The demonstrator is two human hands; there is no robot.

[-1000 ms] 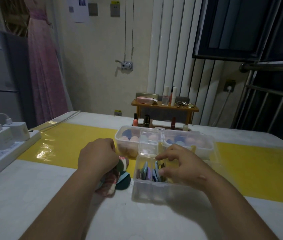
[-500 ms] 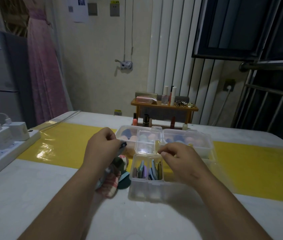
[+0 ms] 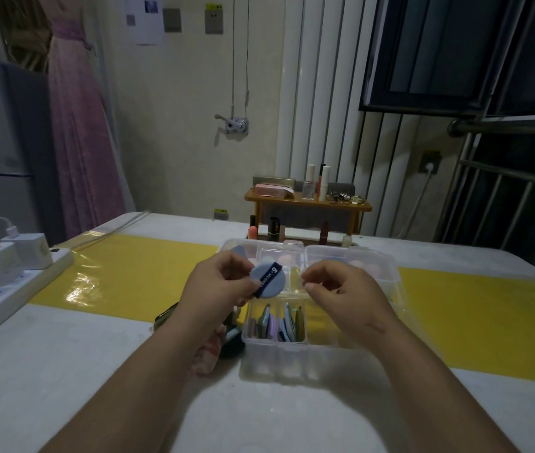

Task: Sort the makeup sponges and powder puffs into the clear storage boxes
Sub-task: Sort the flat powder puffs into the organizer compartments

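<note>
My left hand (image 3: pixel 217 286) pinches a round light-blue powder puff (image 3: pixel 267 280) with a dark blue ribbon, held up above the near clear storage box (image 3: pixel 276 354). Several flat puffs (image 3: pixel 276 323) stand on edge in that box's left compartment. My right hand (image 3: pixel 341 289) hovers over the same box with curled fingers, holding nothing that I can see. A longer clear box (image 3: pixel 387 273) behind holds pink and blue sponges. A small heap of loose puffs (image 3: pixel 223 341) lies on the table under my left wrist, mostly hidden.
A white power strip (image 3: pixel 4 289) with chargers lies at the left table edge. A small wooden shelf (image 3: pixel 308 204) with cosmetics stands at the table's far side, lipsticks (image 3: pixel 253 228) under it. A yellow runner (image 3: pixel 488 322) crosses the white table.
My left hand has risen from the loose heap with the blue puff, now turned face-on. My right hand has lifted out of the near box's compartment and moved slightly back.
</note>
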